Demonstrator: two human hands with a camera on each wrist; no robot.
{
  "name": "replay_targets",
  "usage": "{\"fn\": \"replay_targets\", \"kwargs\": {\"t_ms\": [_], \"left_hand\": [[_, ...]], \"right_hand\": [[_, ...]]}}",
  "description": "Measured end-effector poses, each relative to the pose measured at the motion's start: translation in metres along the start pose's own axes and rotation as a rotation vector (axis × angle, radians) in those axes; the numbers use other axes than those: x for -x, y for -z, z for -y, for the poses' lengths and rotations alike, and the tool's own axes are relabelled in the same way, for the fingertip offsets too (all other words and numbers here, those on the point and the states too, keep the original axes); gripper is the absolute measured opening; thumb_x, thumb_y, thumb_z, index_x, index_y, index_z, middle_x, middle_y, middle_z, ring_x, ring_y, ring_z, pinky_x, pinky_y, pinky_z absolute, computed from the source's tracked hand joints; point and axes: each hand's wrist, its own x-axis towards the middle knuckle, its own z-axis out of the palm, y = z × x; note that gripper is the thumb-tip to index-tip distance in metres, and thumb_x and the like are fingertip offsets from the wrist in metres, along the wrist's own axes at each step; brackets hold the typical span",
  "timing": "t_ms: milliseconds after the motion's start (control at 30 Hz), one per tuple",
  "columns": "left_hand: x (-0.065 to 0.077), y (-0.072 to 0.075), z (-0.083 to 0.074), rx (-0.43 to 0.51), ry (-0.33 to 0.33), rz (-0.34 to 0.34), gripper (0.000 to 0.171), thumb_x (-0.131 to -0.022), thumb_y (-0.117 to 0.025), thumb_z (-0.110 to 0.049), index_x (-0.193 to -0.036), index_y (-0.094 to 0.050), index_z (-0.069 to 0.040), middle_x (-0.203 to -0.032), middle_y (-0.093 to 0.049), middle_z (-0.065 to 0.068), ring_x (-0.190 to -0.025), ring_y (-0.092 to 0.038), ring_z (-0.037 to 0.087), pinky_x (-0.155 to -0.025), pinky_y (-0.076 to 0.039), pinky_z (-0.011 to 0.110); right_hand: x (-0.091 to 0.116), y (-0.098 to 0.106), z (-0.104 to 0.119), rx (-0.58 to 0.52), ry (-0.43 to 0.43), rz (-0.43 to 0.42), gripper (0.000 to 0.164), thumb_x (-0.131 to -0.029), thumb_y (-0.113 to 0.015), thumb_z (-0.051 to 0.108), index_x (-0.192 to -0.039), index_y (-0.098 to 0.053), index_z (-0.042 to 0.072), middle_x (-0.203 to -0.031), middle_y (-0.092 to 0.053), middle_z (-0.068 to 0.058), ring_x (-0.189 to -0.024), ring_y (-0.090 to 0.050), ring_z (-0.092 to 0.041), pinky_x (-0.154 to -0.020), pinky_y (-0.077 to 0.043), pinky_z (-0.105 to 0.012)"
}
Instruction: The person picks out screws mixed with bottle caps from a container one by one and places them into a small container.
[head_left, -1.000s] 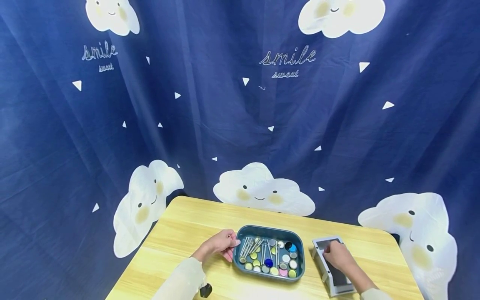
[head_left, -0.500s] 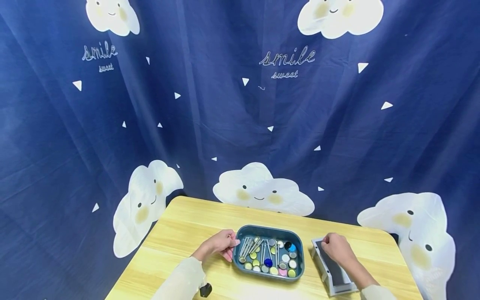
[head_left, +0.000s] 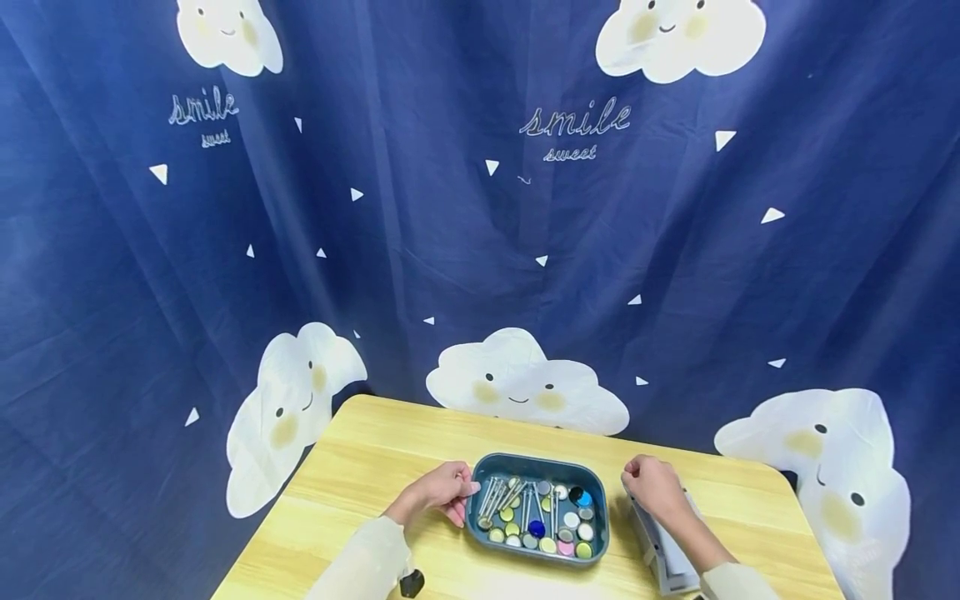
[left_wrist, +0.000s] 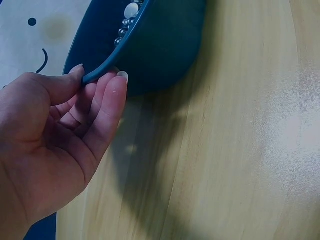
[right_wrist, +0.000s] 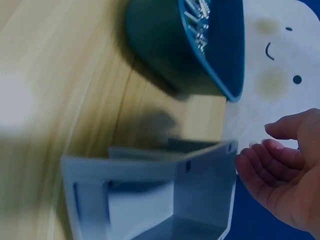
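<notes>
My left hand (head_left: 442, 492) pinches the left rim of a dark teal tray (head_left: 540, 560). In the left wrist view the thumb lies inside the rim (left_wrist: 102, 70), with the fingers under its outer side. Slim metal rods (head_left: 492, 497) and several coloured round discs, including a dark blue disc (head_left: 537, 529), lie in the tray. My right hand (head_left: 654, 483) hovers by the far end of a grey plastic box (right_wrist: 135, 170) to the right of the tray. Its fingers are loosely bent, thumb apart from them, and nothing shows between them in the right wrist view.
Both containers stand on a light wooden table (head_left: 405, 429). A blue curtain (head_left: 450, 208) with white clouds hangs right behind the table's far edge. A small black object (head_left: 412, 583) is by the left sleeve.
My right hand has risen from inside the grey box and shifted left towards the tray, now at the box's far left corner. The left hand and tray have stayed in place.
</notes>
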Motion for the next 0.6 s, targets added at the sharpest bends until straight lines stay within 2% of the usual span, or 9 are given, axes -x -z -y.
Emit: {"fn": "replay_targets", "kwargs": {"t_ms": [100,367,600], "left_hand": [[0.0,0.0,0.001,0.0,0.0,0.005,0.015,-0.105,-0.059,-0.012,-0.097,-0.048,-0.004,-0.065,-0.053,0.003,-0.047,-0.061,0.013,-0.05,-0.066,0.034],[0.0,-0.001,0.001,0.009,0.002,0.001,0.015,-0.104,-0.06,-0.012,-0.097,-0.049,-0.004,-0.066,-0.053,0.003,-0.048,-0.061,0.013,-0.049,-0.066,0.033],[-0.002,0.0,0.003,0.01,0.003,-0.001,0.016,-0.104,-0.06,-0.013,-0.097,-0.049,-0.004,-0.065,-0.052,0.003,-0.048,-0.061,0.013,-0.049,-0.066,0.032]], "right_hand": [[-0.002,-0.003,0.008,-0.012,-0.002,0.011,0.007,-0.088,-0.066,0.007,-0.085,-0.07,0.002,-0.076,-0.067,-0.005,-0.067,-0.057,-0.017,-0.059,-0.053,-0.032],[-0.005,-0.015,0.028,-0.044,0.003,0.006,0.009,-0.089,-0.068,0.007,-0.093,-0.072,-0.001,-0.086,-0.074,-0.01,-0.073,-0.063,-0.02,-0.068,-0.062,-0.041],[-0.006,-0.029,0.043,-0.082,0.025,-0.032,0.008,-0.088,-0.072,0.009,-0.092,-0.074,0.002,-0.085,-0.075,-0.007,-0.079,-0.07,-0.022,-0.074,-0.064,-0.043]]}}
